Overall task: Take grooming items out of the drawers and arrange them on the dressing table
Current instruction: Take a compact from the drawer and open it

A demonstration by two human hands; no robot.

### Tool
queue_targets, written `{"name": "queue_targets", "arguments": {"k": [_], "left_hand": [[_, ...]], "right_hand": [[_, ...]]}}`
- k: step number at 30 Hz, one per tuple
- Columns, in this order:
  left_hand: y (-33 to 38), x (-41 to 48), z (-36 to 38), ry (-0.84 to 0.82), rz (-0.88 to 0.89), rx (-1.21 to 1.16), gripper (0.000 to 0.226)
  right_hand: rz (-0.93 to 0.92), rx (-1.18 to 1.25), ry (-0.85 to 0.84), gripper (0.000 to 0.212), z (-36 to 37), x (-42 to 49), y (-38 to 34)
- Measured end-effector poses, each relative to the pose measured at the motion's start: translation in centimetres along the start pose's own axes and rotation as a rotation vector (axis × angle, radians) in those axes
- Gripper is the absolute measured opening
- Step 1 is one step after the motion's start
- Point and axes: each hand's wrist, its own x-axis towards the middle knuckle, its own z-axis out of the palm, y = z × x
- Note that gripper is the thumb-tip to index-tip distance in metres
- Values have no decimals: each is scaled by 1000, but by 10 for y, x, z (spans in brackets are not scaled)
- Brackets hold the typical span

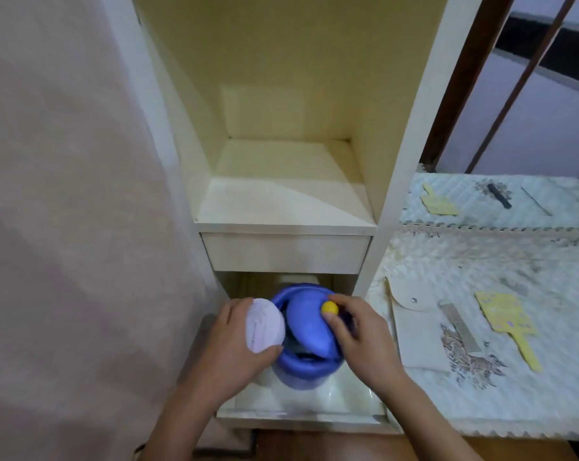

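Note:
A blue round container stands in the pulled-out lower drawer. Its blue lid is tilted up, and my right hand pinches the yellow knob on it. My left hand grips a white round disc-shaped item beside the container's left rim. What lies inside the container is mostly hidden by the lid.
Above is a shut drawer and an open shelf. To the right, the cloth-covered dressing table carries a cream pouch, a metal comb, two yellow paddle-shaped items and a black comb. A curtain hangs left.

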Motion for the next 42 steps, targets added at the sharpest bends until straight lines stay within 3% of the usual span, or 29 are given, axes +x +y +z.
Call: {"name": "queue_targets", "arguments": {"k": [3,9,14,17,20,23,26,29,33,42], "left_hand": [[-19,-6,6,62,-104,-54,92],[-46,-9,21,122,-106,78,66],[-37,-16,17,165,-88,16,83],[-33,-14,13,134,-96,-18,88],[-31,-12,11,122,-33,20,74],[-19,-17,8,171,23,-8,81],[-1,-21,9,233,221,29,76],[18,-18,22,115,379,22,73],[45,-21,45,-23,503,-107,81],[101,-42,91,-351,447,-405,78]], "right_hand": [[-84,-146,-80,35,17,5,-3],[-131,-329,-90,43,27,3,-1],[-146,-455,-116,36,26,2,-3],[-128,-436,-139,38,25,2,-3],[-98,-308,-147,46,23,1,-2],[-91,-204,-68,36,18,-6,-10],[-33,-12,-2,33,9,-20,-26],[119,224,6,15,0,-34,-38],[325,349,122,11,-24,-56,-28],[620,520,267,35,-85,-121,-2]]}}
